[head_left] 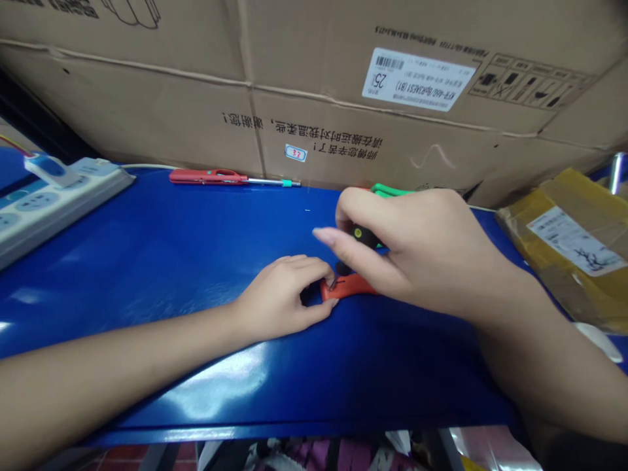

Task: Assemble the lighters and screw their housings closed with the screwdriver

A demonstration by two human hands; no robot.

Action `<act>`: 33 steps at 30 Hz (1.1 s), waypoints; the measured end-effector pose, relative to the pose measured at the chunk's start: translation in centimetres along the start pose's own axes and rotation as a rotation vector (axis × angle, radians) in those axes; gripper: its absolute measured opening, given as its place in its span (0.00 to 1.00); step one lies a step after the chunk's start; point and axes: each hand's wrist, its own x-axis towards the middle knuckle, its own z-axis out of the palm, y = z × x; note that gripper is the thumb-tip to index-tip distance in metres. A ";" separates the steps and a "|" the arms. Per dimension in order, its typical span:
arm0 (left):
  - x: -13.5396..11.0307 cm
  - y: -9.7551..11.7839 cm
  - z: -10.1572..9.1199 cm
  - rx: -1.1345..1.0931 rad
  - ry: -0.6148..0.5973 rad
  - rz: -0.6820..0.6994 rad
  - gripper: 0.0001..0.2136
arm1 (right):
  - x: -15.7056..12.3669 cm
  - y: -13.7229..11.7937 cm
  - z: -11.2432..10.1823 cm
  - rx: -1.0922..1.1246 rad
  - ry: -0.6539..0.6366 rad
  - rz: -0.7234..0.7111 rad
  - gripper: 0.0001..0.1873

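At the left end of the orange handle (352, 286), the left hand (279, 294) pinches with thumb and fingertips, its wrist low over the blue table (186, 261). Above and to the right, the right hand (422, 252) has its fingers curled and its thumb held apart; whether it grips the black piece (358, 233) showing in that gap, I cannot tell. Since the left hand seems to have only the tip, the handle could twist or slide on the glossy surface if the right hand pushes sideways. A slip from above could also catch the left fingertips, as the two hands are so near each other. The handle lies between the left fingertips and runs right until the right hand hides its far end. Beyond, a green thing (392, 190) shows partly, and a red lighter (209, 177) lies near the cardboard box (171, 111).
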 end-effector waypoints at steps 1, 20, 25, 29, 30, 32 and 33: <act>0.0 0.0 0.0 -0.004 0.001 0.000 0.06 | 0.0 0.0 0.0 0.021 -0.006 -0.004 0.18; 0.0 -0.1 0.0 -0.017 -0.012 -0.004 0.04 | -0.1 0.2 -0.1 0.110 -0.005 0.002 0.16; 0.1 -0.2 0.0 -0.029 0.003 0.018 0.05 | 0.0 0.2 0.0 0.185 -0.006 -0.047 0.14; 0.0 -0.1 0.1 -0.022 -0.002 -0.002 0.04 | 0.1 0.2 0.4 0.162 0.036 -0.018 0.17; 0.0 -0.1 0.1 -0.018 -0.003 -0.004 0.05 | 0.1 0.3 0.4 0.163 0.039 -0.021 0.15; 0.0 -0.1 0.0 -0.010 0.001 0.000 0.05 | 0.1 0.3 0.4 0.176 0.039 -0.046 0.13; 0.0 -0.1 0.0 -0.010 0.005 0.003 0.05 | 0.0 0.3 0.4 0.179 0.039 -0.059 0.13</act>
